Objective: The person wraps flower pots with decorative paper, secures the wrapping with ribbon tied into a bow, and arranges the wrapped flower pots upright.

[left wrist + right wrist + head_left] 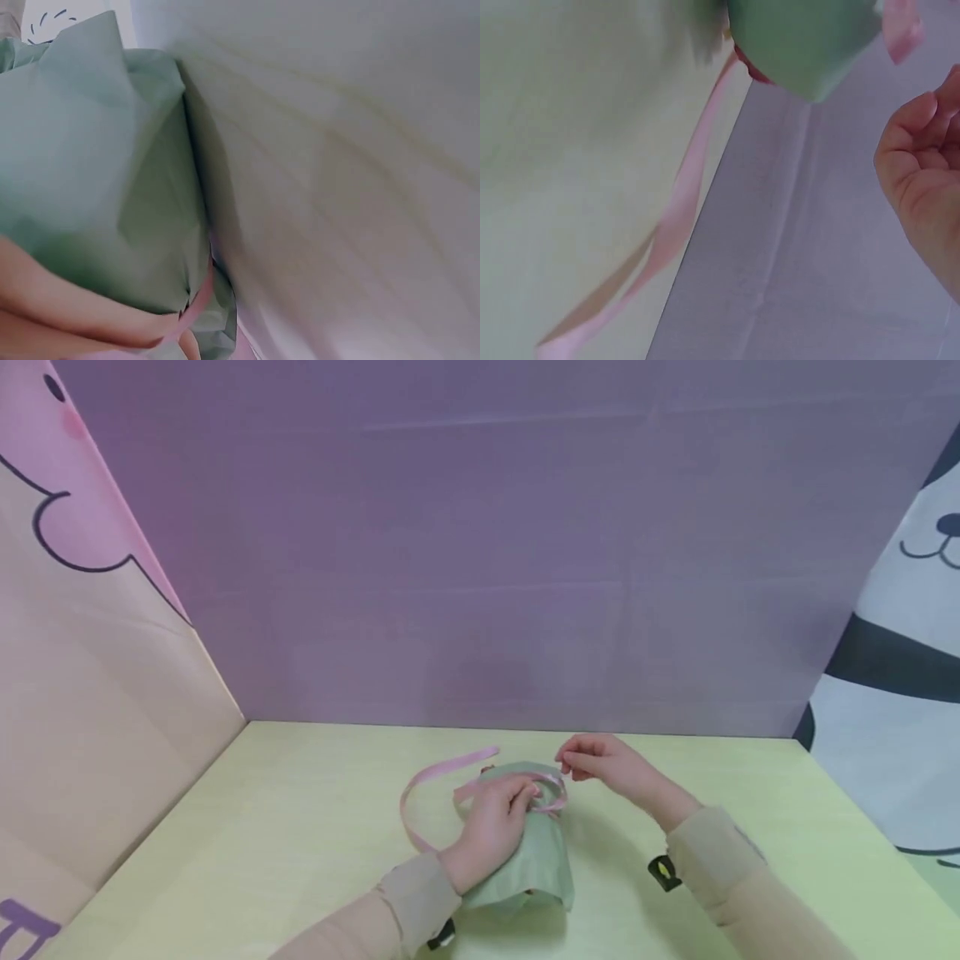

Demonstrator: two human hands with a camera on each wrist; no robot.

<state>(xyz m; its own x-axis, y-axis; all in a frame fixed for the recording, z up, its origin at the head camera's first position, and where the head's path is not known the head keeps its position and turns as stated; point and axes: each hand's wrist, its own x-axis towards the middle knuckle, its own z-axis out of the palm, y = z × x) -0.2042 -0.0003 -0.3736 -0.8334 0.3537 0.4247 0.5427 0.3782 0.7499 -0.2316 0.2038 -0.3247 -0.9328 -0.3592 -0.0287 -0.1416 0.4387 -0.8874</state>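
Note:
A bundle wrapped in pale green paper lies on the table, gathered in at a waist, with small reddish bits showing at its edges. My left hand grips it at the gathered waist, where a pink ribbon goes round. In the left wrist view the fingers press along the paper beside the ribbon. One long ribbon tail curls out to the left; a loop stands up right of the hand. My right hand hovers just right of that loop, fingers loosely curled, apart from the ribbon in the right wrist view.
The pale yellow table ends at a purple backdrop. Printed cartoon panels stand on both sides, pink and cream at the left, a panda at the right. Black straps show at the sleeves.

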